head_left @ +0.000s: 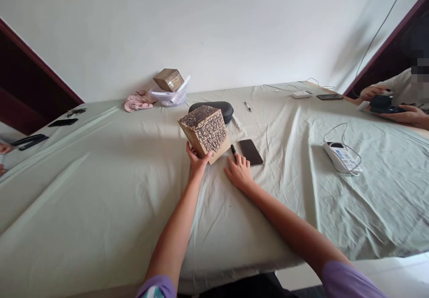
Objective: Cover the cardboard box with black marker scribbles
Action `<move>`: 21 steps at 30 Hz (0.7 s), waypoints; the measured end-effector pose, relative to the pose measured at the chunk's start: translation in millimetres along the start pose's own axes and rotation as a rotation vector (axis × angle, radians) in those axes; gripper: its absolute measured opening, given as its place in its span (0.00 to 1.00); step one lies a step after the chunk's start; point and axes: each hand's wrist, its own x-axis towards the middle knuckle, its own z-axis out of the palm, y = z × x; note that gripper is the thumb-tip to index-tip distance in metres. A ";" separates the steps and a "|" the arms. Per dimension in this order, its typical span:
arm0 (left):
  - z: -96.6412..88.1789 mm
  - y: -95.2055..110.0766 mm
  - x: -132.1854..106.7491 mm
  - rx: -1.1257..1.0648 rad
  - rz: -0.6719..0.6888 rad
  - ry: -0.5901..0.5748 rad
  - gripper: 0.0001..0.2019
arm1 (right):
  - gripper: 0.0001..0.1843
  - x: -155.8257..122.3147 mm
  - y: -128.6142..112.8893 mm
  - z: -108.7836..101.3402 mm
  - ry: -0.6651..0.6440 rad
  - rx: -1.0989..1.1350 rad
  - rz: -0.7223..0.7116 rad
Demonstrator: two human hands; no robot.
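**Loops filling most of two box faces, plain card left over**

The left hand is pinching the cardboard box near its lower front corner, thumb apart from fingers, over the cloth. Right of the box, the right hand is resting with fingers slightly spread at a black marker; whether they are pinching it, I cannot tell. Black loops are covering most of the box's top and front; the front's lower strip is showing bare.
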 end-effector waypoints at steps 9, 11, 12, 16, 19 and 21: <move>3.4 4.9 -3.4 -0.040 0.006 0.010 0.63 | 0.28 19.4 -0.3 -6.0 -0.067 -0.145 -0.047; 2.9 6.6 -4.2 -0.054 0.005 0.008 0.63 | 0.28 24.7 -0.3 -6.4 -0.063 -0.148 -0.015; 2.6 7.3 -4.6 -0.059 0.002 0.007 0.63 | 0.28 26.9 -0.6 -5.8 -0.053 -0.144 0.013; 2.9 9.3 -6.1 -0.070 -0.015 -0.007 0.63 | 0.26 32.7 -4.9 -0.7 -0.005 -0.117 0.117; 4.6 11.8 -7.7 -0.063 -0.027 -0.018 0.64 | 0.26 36.1 -11.3 2.3 0.022 -0.106 0.166; 5.7 14.4 -8.5 -0.066 -0.018 -0.012 0.64 | 0.27 38.7 -16.0 3.6 0.038 -0.107 0.196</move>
